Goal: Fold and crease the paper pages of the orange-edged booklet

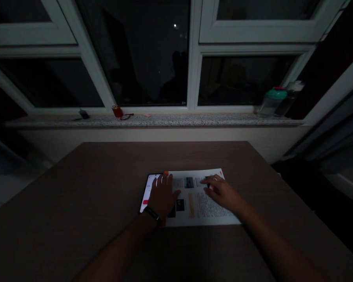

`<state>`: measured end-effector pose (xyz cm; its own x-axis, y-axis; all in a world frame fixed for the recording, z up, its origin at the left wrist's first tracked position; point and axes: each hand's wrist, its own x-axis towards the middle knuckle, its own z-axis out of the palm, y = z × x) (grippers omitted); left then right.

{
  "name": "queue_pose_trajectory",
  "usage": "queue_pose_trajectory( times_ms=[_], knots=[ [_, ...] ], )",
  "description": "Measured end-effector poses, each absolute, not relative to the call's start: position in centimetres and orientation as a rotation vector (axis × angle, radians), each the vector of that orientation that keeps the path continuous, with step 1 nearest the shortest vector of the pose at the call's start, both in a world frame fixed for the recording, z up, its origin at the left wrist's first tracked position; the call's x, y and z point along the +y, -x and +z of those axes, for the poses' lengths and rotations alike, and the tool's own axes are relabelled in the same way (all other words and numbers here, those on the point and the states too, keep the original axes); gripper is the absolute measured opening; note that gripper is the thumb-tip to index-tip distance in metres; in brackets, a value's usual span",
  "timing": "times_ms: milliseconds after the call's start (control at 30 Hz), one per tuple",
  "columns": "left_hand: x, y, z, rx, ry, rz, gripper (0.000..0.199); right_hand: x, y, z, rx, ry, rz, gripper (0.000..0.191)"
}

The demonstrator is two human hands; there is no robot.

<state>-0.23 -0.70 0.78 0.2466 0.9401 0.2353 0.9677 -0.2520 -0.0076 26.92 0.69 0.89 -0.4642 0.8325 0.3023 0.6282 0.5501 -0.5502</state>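
Note:
A printed booklet page (pixel 211 209) with text, small pictures and an orange left edge lies flat on the brown table (pixel 111 164). My left hand (pixel 161 196), with a dark band on its wrist, rests spread over the page's left edge. Partly under that hand is a smartphone (pixel 147 194) with its screen lit. Over the upper right of the page is my right hand (pixel 219 190), fingers apart and slightly bent, tips at the print near a small picture. It wears a ring and holds nothing.
Beyond the table runs a speckled stone windowsill (pixel 164 120) below dark windows. A clear bottle with a teal lid (pixel 272 102) stands on its right end. A small red jar (pixel 117 111) and a small dark object (pixel 84 114) sit further left.

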Motion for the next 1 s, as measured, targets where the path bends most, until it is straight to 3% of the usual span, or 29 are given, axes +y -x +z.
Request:
queue_pose_trajectory(
  times_ms=[1000],
  knots=[
    [-0.9,-0.1,2.0,-1.829,2.423,-0.371,0.06,0.5,-26.8,1.1,-2.239,1.184,0.51,0.029]
  ],
)
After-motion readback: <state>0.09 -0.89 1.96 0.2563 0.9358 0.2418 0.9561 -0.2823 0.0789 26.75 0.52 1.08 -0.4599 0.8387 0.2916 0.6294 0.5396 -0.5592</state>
